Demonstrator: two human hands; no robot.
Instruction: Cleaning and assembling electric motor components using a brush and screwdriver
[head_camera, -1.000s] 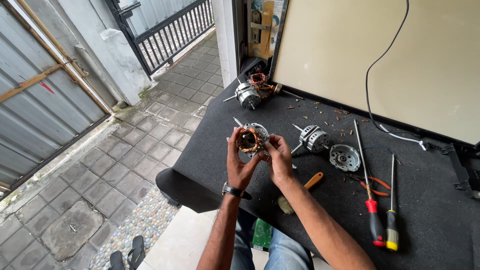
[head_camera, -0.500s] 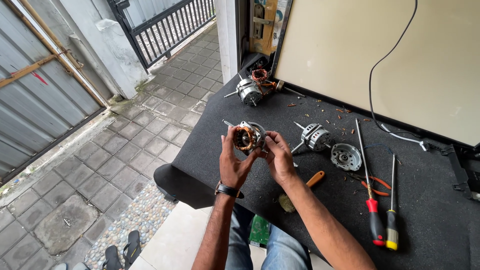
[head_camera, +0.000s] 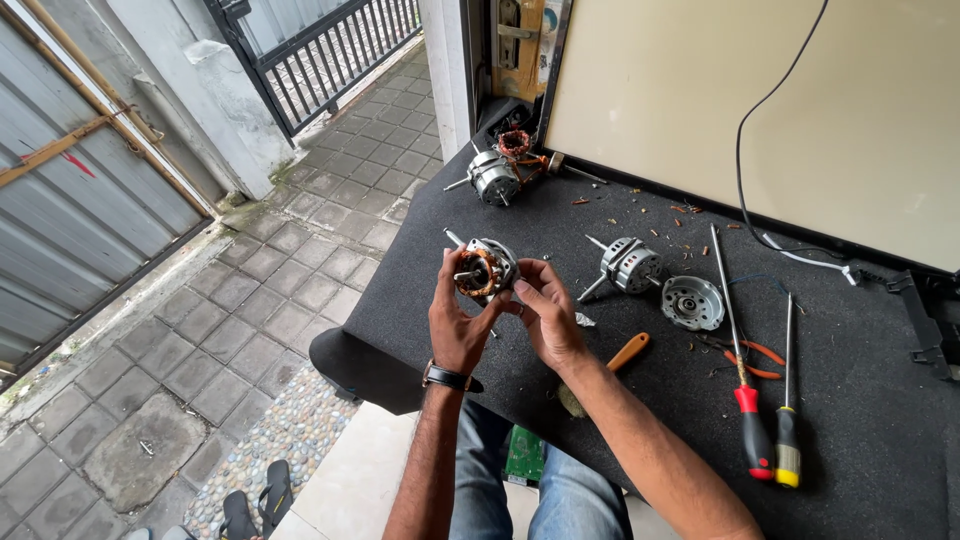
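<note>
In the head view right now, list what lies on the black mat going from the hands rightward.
left hand → motor held in both hands → right hand → finned motor part → round end cover → red-handled screwdriver → yellow-and-black screwdriver

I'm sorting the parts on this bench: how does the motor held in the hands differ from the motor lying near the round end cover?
The held motor is lifted off the black mat, gripped by the left hand and right hand; the lying motor rests on the mat untouched. The held motor shows copper windings at its open face; the lying motor shows mostly its silver slotted casing. Both are small, round and metal, with a thin shaft sticking out.
</note>
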